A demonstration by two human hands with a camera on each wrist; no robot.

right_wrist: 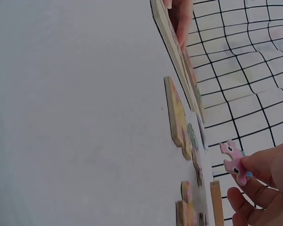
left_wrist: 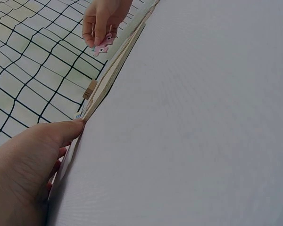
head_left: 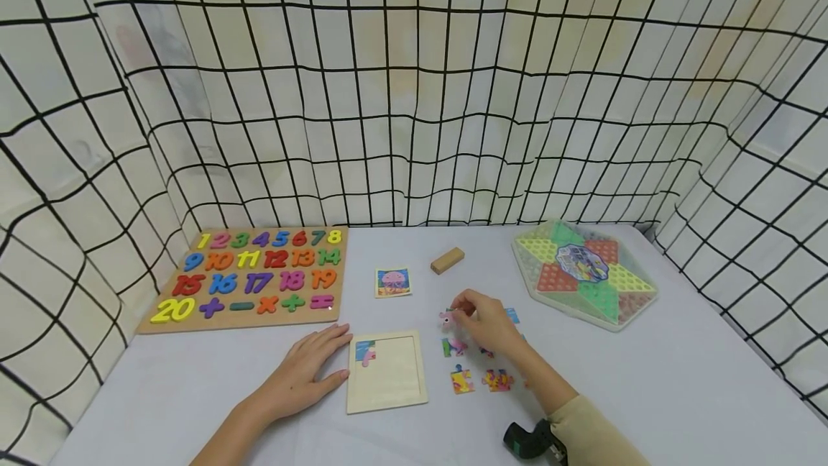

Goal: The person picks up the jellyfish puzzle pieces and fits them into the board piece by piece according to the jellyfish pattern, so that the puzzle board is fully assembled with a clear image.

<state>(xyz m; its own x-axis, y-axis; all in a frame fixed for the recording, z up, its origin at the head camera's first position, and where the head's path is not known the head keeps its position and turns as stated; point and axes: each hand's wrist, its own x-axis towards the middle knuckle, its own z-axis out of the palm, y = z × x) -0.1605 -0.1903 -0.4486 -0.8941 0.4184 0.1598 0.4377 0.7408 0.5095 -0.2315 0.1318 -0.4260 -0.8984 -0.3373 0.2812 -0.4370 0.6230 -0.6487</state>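
A pink jigsaw piece with printed eyes (right_wrist: 233, 162) is pinched between the thumb and fingers of my right hand (head_left: 486, 323), raised over the table. My left hand (head_left: 300, 369) rests beside the wooden puzzle tray (head_left: 388, 394), its thumb and fingertips touching the left edge. One blue and pink piece (head_left: 365, 352) sits in the tray's upper left corner. Several loose pieces lie right of the tray, among them a yellow piece (head_left: 462, 380), an orange-yellow piece (head_left: 498, 380) and a green and pink piece (head_left: 454, 346). My right hand partly hides others.
Behind the tray lie a small picture card (head_left: 393, 282) and a wooden block (head_left: 448, 260). A number board (head_left: 259, 318) is at the left, a hexagonal game box (head_left: 585, 272) at the right. A black device (head_left: 527, 441) lies by my right sleeve. Black netting (head_left: 417, 67) surrounds the table.
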